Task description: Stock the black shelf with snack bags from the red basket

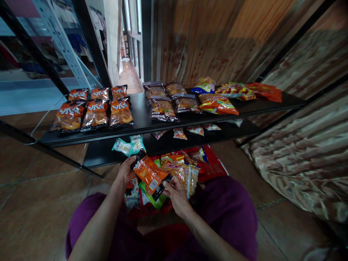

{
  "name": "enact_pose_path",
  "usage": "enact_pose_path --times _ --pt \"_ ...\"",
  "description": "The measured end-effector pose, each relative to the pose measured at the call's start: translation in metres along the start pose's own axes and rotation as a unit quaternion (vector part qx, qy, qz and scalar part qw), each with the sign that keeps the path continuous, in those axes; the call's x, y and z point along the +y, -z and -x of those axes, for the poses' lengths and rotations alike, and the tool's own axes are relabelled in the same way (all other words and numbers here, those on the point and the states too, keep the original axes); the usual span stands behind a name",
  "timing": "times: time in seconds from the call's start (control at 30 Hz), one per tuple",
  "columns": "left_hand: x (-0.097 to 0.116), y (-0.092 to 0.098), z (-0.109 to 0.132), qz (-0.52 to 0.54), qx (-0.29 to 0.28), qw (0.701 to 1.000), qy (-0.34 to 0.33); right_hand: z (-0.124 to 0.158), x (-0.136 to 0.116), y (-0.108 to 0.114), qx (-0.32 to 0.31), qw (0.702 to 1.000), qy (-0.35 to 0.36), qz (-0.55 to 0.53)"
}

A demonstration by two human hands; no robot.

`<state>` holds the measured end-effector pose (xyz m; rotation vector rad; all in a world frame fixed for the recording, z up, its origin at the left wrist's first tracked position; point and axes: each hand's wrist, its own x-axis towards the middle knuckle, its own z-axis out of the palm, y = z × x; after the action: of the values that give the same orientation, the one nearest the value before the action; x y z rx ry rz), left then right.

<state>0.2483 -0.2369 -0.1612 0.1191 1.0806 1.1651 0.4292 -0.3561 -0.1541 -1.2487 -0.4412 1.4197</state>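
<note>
Between my two hands is an orange snack bag (pixel 150 173) with black ends and a white barcode, tilted down to the right. My left hand (pixel 125 172) grips its upper left end. At the lower right corner, my right hand (pixel 176 192) pinches it between thumb and fingers. Beneath and behind it, several more packets lie in a red bag (pixel 214 165), among them a yellow-orange snack packet (pixel 174 164) and a green packet (pixel 159 202), partly covered by the held bag.
A black two-tier shelf (pixel 141 125) stands ahead. Its upper board bears orange chip bags (pixel 94 114), brown bread packets (pixel 163 108) and bright snack bags (pixel 217 103). Small teal packets (pixel 130 145) lie on the lower board. A patterned curtain (pixel 296 152) hangs at right.
</note>
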Motion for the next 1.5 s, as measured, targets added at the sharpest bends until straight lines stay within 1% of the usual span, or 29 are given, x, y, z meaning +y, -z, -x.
enact_pose_path --times 0.07,0.17,0.27,0.37,0.47,0.57,0.73,0.9,1.03,1.23,1.3,1.4,1.5 --pt "0.001 -0.002 0.003 0.022 -0.017 1.0 0.01 0.0 0.004 0.002 0.001 1.0 0.004 0.002" --pt "0.002 -0.003 0.008 0.037 -0.034 0.998 0.022 0.001 0.008 0.003 0.018 1.0 0.012 0.001" --pt "0.002 -0.001 0.009 0.01 -0.062 0.998 0.015 0.002 0.007 0.004 0.024 1.0 0.006 0.009" --pt "0.002 0.003 0.008 -0.021 -0.084 0.996 0.001 0.002 0.003 0.007 0.016 0.999 -0.009 0.028" --pt "0.003 0.003 0.007 -0.026 -0.065 0.998 -0.005 0.0 0.0 0.009 0.02 0.998 -0.007 0.059" --pt "0.002 0.003 0.007 -0.02 -0.043 0.999 -0.008 -0.003 0.001 0.009 0.034 0.996 0.025 0.082" --pt "0.001 0.003 0.005 -0.022 -0.036 0.999 -0.014 -0.003 0.005 0.01 0.032 0.993 0.063 0.094" --pt "0.002 -0.001 0.008 -0.031 -0.061 0.997 -0.019 -0.002 0.002 0.012 0.041 0.991 0.08 0.095" --pt "0.003 -0.002 0.012 -0.032 -0.084 0.996 -0.006 -0.005 -0.004 0.014 0.051 0.991 0.077 0.094" --pt "0.002 0.001 0.014 -0.06 -0.159 0.985 0.02 -0.01 -0.011 0.014 0.063 0.992 0.076 0.077" --pt "0.002 0.001 0.014 -0.064 -0.162 0.985 0.013 -0.012 -0.01 0.015 0.068 0.992 0.066 0.079" --pt "0.001 0.001 0.013 -0.067 -0.15 0.986 0.002 -0.017 -0.004 0.02 0.069 0.991 0.06 0.097" --pt "-0.001 0.0 0.011 -0.079 -0.132 0.988 0.006 -0.023 0.004 0.028 0.086 0.982 0.081 0.147"
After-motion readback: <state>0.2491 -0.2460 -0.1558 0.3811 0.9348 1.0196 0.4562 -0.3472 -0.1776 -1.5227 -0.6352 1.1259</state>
